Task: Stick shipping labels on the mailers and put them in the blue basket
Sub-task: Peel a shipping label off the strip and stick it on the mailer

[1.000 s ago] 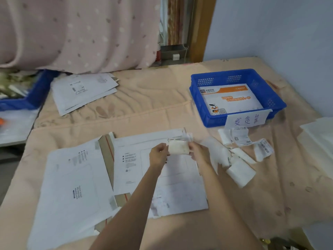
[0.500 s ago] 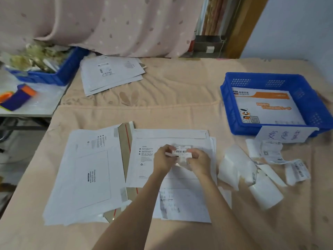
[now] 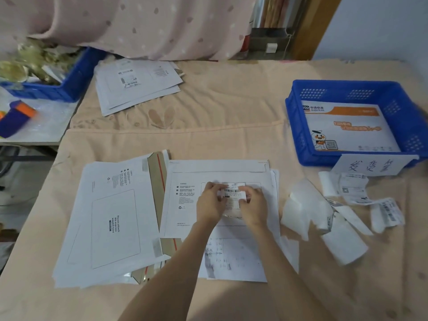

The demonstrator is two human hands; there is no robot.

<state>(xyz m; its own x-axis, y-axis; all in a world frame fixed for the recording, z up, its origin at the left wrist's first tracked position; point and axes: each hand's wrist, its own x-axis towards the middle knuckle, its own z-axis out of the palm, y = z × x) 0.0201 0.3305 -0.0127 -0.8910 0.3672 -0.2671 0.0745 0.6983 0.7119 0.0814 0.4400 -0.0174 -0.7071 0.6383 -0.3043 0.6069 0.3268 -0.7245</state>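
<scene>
A white mailer (image 3: 185, 205) lies flat in front of me on the peach cloth. My left hand (image 3: 209, 203) and my right hand (image 3: 253, 208) both pinch a small white shipping label (image 3: 232, 196) with a barcode, held over the mailer's printed frame. More white mailers (image 3: 108, 218) are stacked to the left. The blue basket (image 3: 298, 140) stands at the right with one orange-and-white mailer (image 3: 347, 128) inside. Loose labels and backing papers (image 3: 342, 209) lie below the basket.
Another pile of mailers (image 3: 136, 84) lies at the back left. A second blue crate (image 3: 71, 79) with scraps sits on a side table at the far left. A paper sign (image 3: 375, 166) hangs on the basket's front. A pink curtain hangs behind.
The label was held up by both hands a second ago; now it is lower, over the mailer's frame, barcode side up. My view has shifted left and down.
</scene>
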